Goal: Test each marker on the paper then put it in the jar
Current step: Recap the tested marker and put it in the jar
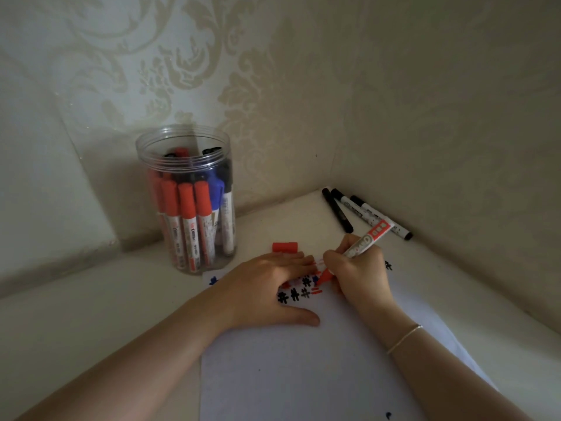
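Left hand (267, 287) flat, right hand (361, 275) gripping.

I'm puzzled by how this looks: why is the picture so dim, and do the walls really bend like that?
Head view: the light is low and flat, with soft shadows beside the jar and under the hands; the wide lens bows the walls and table edges; the red marker in the right hand looks slightly soft; the paper shows no glare.
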A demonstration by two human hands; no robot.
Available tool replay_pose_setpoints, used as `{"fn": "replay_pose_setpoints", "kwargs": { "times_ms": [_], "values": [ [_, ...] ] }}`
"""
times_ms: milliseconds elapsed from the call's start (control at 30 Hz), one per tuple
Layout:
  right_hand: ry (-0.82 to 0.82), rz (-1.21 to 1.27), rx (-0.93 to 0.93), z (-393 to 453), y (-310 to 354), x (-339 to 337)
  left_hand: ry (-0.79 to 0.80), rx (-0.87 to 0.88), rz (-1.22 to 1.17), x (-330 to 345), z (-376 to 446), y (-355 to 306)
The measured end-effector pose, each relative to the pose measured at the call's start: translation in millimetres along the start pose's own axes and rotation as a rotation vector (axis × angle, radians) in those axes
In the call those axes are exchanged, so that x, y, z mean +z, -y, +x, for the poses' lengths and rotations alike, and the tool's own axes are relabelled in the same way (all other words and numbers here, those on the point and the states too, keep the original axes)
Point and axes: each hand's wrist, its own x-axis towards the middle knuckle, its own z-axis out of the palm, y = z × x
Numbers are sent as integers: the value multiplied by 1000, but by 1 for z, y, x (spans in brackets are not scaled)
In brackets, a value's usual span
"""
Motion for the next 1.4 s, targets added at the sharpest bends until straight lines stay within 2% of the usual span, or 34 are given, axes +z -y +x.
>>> {"fn": "replay_pose_setpoints", "kwargs": {
  "times_ms": [200,367,533,633,733,800,833,900,1033,1233,1400],
  "values": [
    [38,-43,-8,0,-1,1,-14,20,12,2,1,2],
    [2,20,23,-1,1,-1,-11,9,3,3,1,2],
    [32,-68,-30,0,0,1,-30,32,20,1,0,2],
    [-31,131,51,1,2,-4,-59,62,34,2,-1,1],
    [-126,454,110,4,4,-12,-248,46,-48,0,-1,3],
    [-117,549,129,7,4,-15,-431,-2,-20,0,1,7],
    [-94,583,143,7,4,-15,-465,-44,26,0,2,9],
    [-43,649,153,8,3,-15,-420,-153,97,3,4,9],
    [-16,709,213,7,8,-15,-344,-264,32,9,6,14],
    [-35,665,199,5,6,-12,-416,-171,-128,2,4,7],
    [-51,647,192,5,4,-13,-400,-165,-116,4,4,8]
  ]
}}
